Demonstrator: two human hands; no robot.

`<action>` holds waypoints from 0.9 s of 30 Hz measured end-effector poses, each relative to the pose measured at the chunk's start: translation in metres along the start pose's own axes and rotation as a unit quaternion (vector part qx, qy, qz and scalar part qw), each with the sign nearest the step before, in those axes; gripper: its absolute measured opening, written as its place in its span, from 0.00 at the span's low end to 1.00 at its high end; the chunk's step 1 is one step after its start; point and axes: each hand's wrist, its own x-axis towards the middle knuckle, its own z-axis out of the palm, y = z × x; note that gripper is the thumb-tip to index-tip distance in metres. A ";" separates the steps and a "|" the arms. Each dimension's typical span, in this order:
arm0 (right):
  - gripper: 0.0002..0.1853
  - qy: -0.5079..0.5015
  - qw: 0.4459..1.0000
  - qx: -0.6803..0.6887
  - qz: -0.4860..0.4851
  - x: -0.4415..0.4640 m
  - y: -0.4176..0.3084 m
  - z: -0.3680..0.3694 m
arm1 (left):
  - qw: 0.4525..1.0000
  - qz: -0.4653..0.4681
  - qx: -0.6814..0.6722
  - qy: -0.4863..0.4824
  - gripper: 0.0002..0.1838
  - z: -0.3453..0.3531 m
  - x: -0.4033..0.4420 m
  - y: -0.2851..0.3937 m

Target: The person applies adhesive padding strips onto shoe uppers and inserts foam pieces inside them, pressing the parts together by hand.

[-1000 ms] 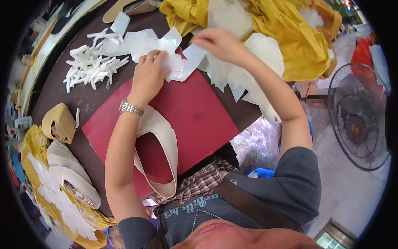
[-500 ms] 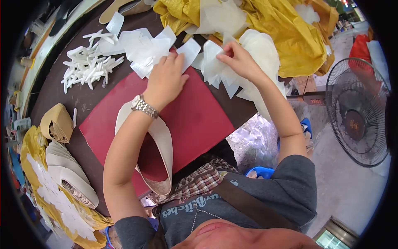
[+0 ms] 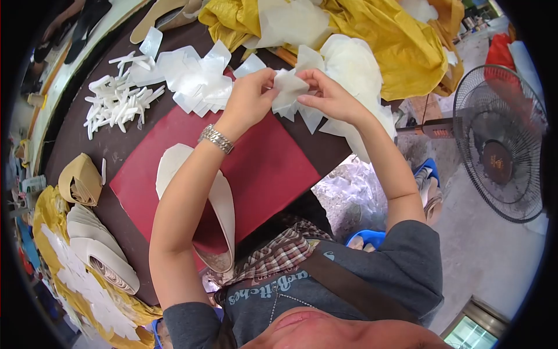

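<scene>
Between my two hands is a thin translucent white sheet piece, held up above the far edge of the red mat. My left hand, with a watch on the wrist, pinches its left side. The fingers of my right hand are closed on its right side. Beneath my left forearm lies a cream shoe upper, an open loop on the mat, partly hidden by the arm. Left of my hands, a fanned pile of translucent pieces covers the mat's far corner. Larger whitish sheets lie beyond my right hand.
Small white strips are heaped at the left. Nearer, a tan folded stack and stacked cream uppers line the table's left edge. Yellow plastic wrapping spreads across the far side. A black fan stands at the right.
My left hand has left the pile and moved right to meet my right hand. Both now grip one translucent piece. The view has shifted slightly.
</scene>
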 end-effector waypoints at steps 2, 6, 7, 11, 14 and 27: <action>0.26 -0.021 0.999 0.013 0.027 0.009 0.019 -0.004 | 0.997 0.040 0.044 -0.041 0.08 -0.003 -0.012 0.000; 0.27 -0.068 0.982 -0.173 -0.045 0.000 0.001 -0.003 | 0.994 0.041 -0.099 -0.005 0.08 -0.008 -0.054 0.002; 0.28 -0.058 0.981 -0.176 -0.050 -0.007 -0.003 0.000 | 0.984 0.010 -0.167 0.066 0.08 -0.015 -0.063 0.011; 0.27 0.028 0.985 -0.126 -0.116 -0.031 -0.052 0.036 | 0.950 -0.073 -0.279 0.121 0.09 -0.041 -0.092 0.030; 0.23 -0.003 0.995 0.027 -0.093 -0.028 -0.073 0.071 | 0.940 -0.112 -0.306 0.095 0.12 -0.043 -0.113 0.035; 0.12 0.076 0.960 -0.034 -0.267 -0.043 -0.099 0.183 | 0.929 0.050 0.103 0.351 0.15 -0.039 -0.187 0.047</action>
